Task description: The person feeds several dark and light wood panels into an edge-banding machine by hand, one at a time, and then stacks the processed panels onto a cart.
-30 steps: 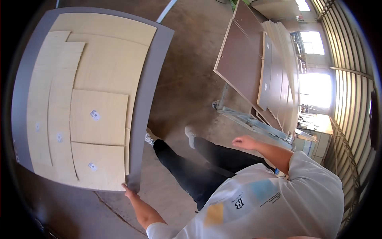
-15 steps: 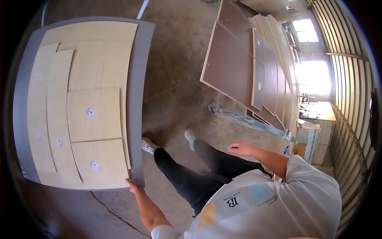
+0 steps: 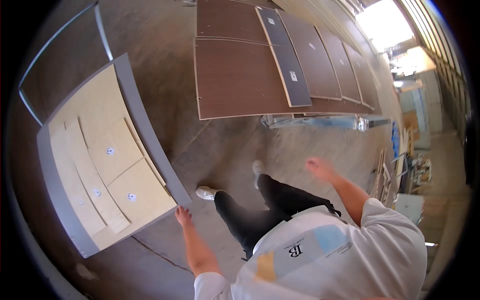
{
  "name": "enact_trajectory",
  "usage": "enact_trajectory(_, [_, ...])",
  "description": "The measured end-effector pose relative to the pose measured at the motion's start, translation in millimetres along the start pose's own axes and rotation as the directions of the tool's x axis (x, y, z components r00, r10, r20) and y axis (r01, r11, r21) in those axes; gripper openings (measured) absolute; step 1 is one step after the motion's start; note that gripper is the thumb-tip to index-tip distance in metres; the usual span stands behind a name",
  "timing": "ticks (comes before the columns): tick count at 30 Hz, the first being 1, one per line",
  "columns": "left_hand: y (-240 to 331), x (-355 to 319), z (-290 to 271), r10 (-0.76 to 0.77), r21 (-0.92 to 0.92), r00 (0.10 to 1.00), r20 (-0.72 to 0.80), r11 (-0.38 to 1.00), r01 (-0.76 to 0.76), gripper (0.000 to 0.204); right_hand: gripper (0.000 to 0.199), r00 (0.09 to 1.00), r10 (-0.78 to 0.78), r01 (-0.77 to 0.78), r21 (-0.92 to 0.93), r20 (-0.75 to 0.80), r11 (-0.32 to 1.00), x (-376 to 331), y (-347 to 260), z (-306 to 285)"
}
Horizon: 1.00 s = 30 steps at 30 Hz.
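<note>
My left hand (image 3: 183, 215) is at the near right corner of a large grey board (image 3: 131, 80), its fingers loosely bent and apart. Whether the fingertips still touch the board's edge I cannot tell. Several pale wooden panels (image 3: 105, 117) of different sizes lie on the grey board, some with small white labels. Out in front of my body on the right, my right hand (image 3: 320, 169) hangs in the air, blurred by motion, with no object visible at it.
Ahead stands a stack of large brown boards (image 3: 235, 75) on a metal frame (image 3: 315, 122), a narrow dark panel (image 3: 284, 55) on top. Bent metal tubing (image 3: 103, 35) rises beyond the grey board. Farther right are leaning wooden strips (image 3: 384, 172) and assorted items near a bright opening.
My view has turned right, bringing the brown stack nearer the middle. The grey board appears tilted and farther off. My left hand no longer overlaps its corner; my right hand swung outward.
</note>
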<state>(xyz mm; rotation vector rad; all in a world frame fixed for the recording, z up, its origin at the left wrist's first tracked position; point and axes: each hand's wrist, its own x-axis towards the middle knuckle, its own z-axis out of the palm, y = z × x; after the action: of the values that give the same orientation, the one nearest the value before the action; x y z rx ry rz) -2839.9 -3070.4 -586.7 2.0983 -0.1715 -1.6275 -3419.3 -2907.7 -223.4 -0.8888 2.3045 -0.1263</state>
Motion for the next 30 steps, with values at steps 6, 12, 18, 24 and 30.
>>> enact_trajectory(6, [26.2, -102.0, -3.1, 0.243, 0.114, 0.940, 0.239, 0.955, -0.275, 0.032, 0.042, 0.713, -0.167, 0.040, -0.199, -0.680, 0.979, 12.4, 113.5, -114.6])
enact_trajectory(12, [-74.4, -172.6, -10.1, 0.202, 0.021, 0.889, 0.411, 0.973, -0.230, 0.029, 0.037, 0.325, -0.288, 0.007, -0.302, -0.901, 0.953, 36.2, 272.1, -245.4])
enact_trajectory(18, [-196.1, -222.7, -20.4, 0.065, 0.730, 0.728, 0.682, 0.001, -0.684, 0.035, 0.061, 0.769, -0.268, 0.051, -0.362, -0.580, 0.931, 38.4, 332.2, -288.6])
enact_trajectory(24, [-205.3, -317.6, -26.1, 0.020, 0.465, 0.590, 0.807, -0.637, -0.615, 0.042, 0.059, 0.726, -0.251, 0.014, -0.351, -0.641, 0.936, 36.5, 325.1, -295.3])
enact_trajectory(30, [-164.2, -397.2, -22.4, 0.290, 0.716, 0.665, 0.689, -0.420, -0.558, 0.037, 0.057, 0.694, -0.240, -0.013, -0.346, -0.679, 0.938, 25.7, 335.9, -297.3])
